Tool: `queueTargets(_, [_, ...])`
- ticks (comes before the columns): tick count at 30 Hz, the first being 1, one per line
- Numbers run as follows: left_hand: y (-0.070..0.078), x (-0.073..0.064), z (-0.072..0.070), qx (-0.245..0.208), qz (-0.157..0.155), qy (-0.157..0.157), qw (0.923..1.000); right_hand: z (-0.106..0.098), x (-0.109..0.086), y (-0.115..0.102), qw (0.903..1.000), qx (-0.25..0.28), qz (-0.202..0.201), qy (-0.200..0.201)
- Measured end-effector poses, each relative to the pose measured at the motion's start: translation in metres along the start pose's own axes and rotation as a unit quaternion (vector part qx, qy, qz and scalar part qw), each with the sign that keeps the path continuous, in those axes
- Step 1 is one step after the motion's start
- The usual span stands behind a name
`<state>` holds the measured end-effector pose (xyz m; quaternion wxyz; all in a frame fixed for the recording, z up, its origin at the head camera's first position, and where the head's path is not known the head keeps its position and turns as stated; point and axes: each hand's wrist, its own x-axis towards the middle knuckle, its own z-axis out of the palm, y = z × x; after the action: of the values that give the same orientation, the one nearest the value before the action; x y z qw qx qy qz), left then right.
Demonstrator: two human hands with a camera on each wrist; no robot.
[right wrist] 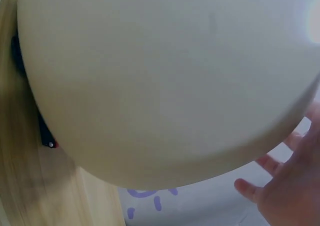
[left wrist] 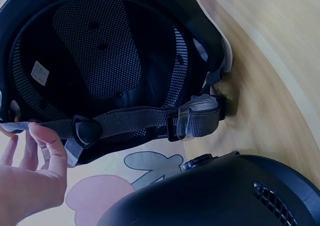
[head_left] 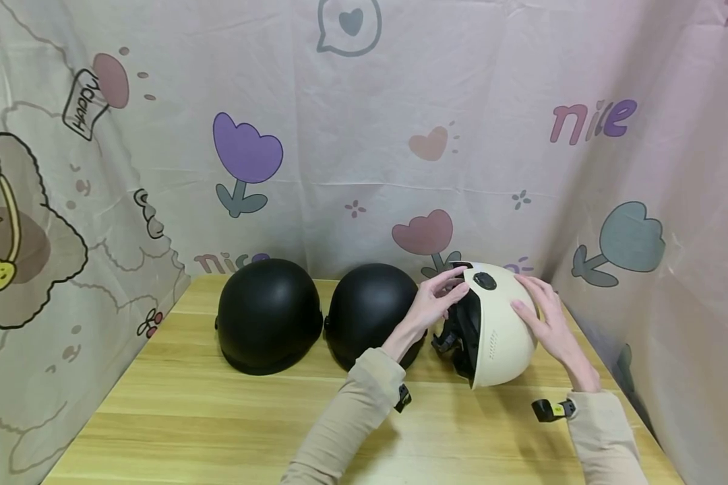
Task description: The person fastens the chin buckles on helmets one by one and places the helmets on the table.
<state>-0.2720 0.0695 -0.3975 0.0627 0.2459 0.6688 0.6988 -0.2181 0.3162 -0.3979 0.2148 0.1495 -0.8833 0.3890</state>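
A cream helmet (head_left: 506,330) lies tipped on its side at the table's right, its dark inside facing left. In the left wrist view its padded black lining (left wrist: 100,46) shows, with a grey chin strap (left wrist: 135,122) and buckle across the opening. My left hand (head_left: 431,303) is at the upper rim, and thumb and fingers pinch the strap near its end. Against the outer shell rests my right hand (head_left: 549,320), fingers spread; the shell hides part of them in the right wrist view.
Two black helmets stand dome-up to the left: one at the far left (head_left: 269,316), another in the middle (head_left: 373,310), partly behind my left arm. The wooden table (head_left: 218,431) runs back to a patterned curtain (head_left: 352,135), which also hangs along both sides.
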Motion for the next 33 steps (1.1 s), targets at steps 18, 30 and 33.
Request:
queueTargets(18, [0.0, -0.002, -0.003, -0.005, 0.012, -0.022, 0.9997, 0.002, 0.003, -0.007, 0.9987, 0.001, -0.045, 0.026])
queueTargets(30, [-0.005, -0.002, -0.012, -0.013, 0.011, -0.018, 0.9997, 0.003, 0.005, -0.008, 0.9987, -0.009, -0.047, 0.015])
queueTargets(33, [-0.007, -0.003, -0.013, -0.017, 0.011, -0.017, 0.9997, 0.001, 0.004, -0.007, 0.9985, -0.018, -0.052, 0.008])
